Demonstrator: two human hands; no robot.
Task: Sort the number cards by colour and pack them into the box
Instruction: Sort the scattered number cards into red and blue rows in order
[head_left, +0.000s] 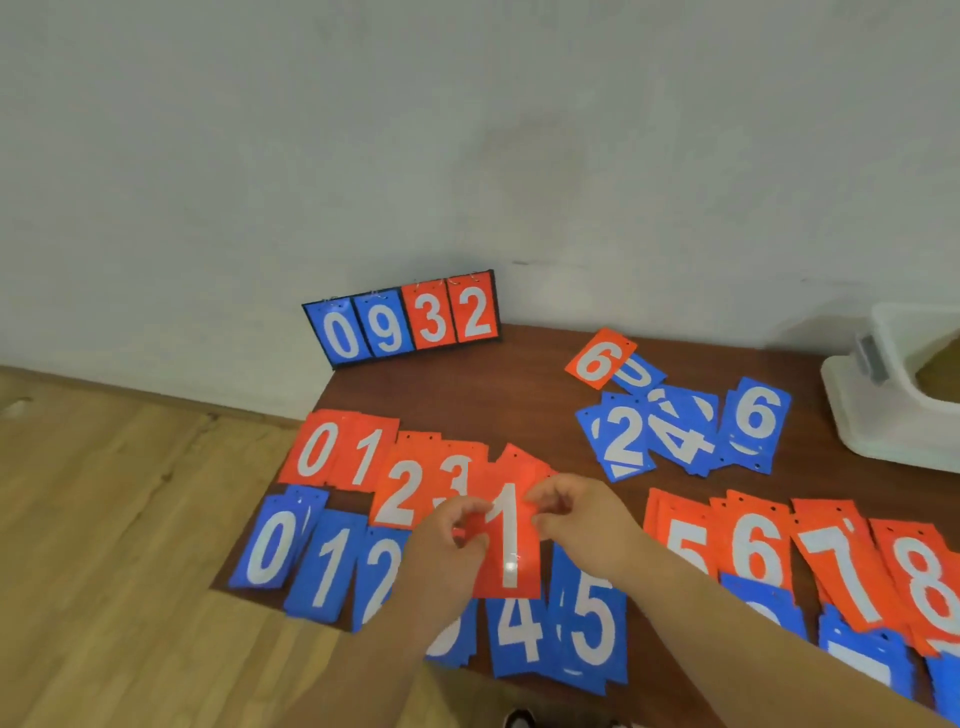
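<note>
A red card with a white 1 (511, 551) is held above the table's middle. My left hand (447, 535) pinches its left edge and my right hand (582, 514) pinches its upper right edge. Beneath lie two rows of card piles: red cards (340, 452) from 0 upward at the back, with more red ones (841, 561) on the right, and blue cards (322, 566) in front. A loose heap of blue cards (680, 431) and a red 6 (597, 358) lie further back on the right.
A scoreboard stand (402, 319) reading 0 9 3 2 leans by the wall at the brown table's (493, 395) far edge. A white plastic box (893, 395) sits at the right rear. Wooden floor (130, 519) lies left of the table.
</note>
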